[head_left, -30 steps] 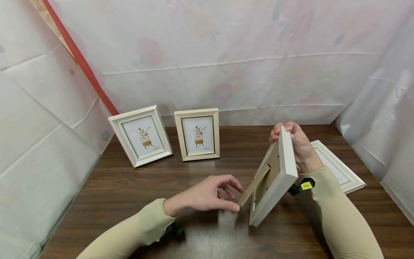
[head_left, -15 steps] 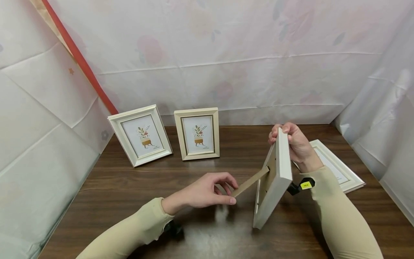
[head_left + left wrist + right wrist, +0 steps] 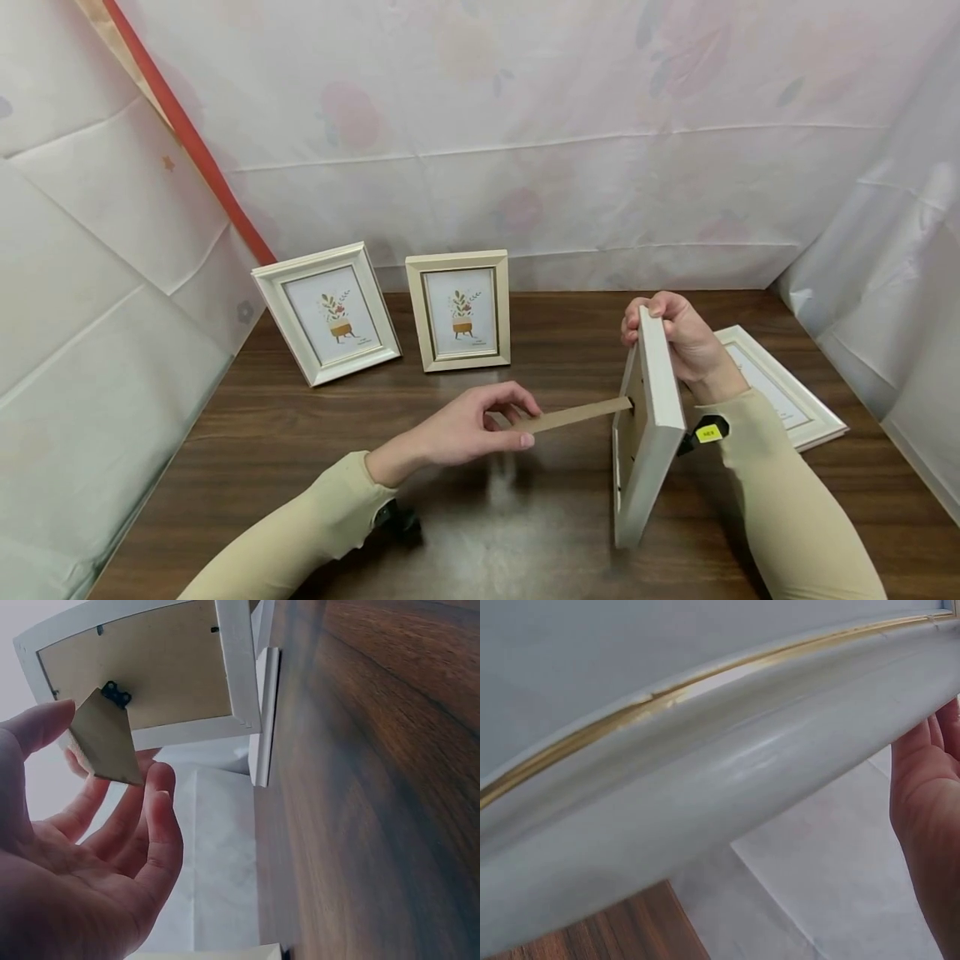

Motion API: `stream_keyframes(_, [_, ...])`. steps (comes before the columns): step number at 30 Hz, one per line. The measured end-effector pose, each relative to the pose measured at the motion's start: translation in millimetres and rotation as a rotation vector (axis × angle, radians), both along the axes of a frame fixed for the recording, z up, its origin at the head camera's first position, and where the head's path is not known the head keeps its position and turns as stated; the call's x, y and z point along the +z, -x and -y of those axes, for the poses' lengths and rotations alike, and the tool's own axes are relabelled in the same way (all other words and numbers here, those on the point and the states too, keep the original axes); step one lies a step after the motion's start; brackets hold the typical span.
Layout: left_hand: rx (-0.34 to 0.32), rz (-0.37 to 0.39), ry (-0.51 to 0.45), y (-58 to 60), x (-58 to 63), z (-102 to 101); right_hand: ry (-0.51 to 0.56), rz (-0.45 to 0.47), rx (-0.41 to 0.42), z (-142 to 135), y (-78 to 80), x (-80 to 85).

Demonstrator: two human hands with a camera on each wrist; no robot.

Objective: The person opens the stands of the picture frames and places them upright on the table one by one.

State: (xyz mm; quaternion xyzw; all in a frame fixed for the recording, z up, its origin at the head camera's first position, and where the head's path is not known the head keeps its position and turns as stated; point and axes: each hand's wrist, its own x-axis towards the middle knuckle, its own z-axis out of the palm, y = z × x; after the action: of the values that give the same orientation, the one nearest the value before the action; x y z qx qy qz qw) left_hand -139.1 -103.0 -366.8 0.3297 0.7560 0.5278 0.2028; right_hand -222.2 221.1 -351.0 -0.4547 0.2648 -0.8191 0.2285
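A white picture frame [image 3: 654,450] stands tilted on its edge, its brown backing turned to the left. My right hand [image 3: 693,346] grips its top edge. From the backing a cardboard easel leg [image 3: 577,415] sticks out, swung wide on a small black hinge [image 3: 116,694]. Thumb and fingers of my left hand [image 3: 468,429] pinch the free end of this leg; the left wrist view shows the leg's end between them. In the right wrist view the gold-lined front rim of the picture frame [image 3: 742,765] fills most of the picture, with part of my right hand [image 3: 930,802] beside it.
Two picture frames with plant prints stand at the back: a white one [image 3: 303,329] and a cream one [image 3: 420,321]. Another white picture frame [image 3: 813,417] lies behind my right wrist. The dark wooden table [image 3: 315,433] is bounded by white cloth walls [image 3: 525,192].
My left hand has moved slightly left and up with the easel leg, which has swung from steeply slanted to nearly level. The held picture frame has turned more upright.
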Motion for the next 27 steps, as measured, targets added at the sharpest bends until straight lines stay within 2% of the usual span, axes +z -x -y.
stream_keyframes(6, [-0.024,0.019,0.02,-1.2,-2.0,2,-0.001,-0.026,-0.014,2,0.3,2.5])
stream_keyframes(16, [-0.066,0.006,0.002,-0.8,-6.6,4,0.041,0.007,-0.049,2,-2.2,6.7])
stream_keyframes(22, [-0.038,-0.008,0.007,1.7,-10.5,13,0.046,0.027,-0.076,-5,-5.7,7.1])
stream_keyframes(27, [0.01,-0.045,0.013,5.9,-14.7,26,0.004,0.039,-0.117,-16,-8.2,2.8])
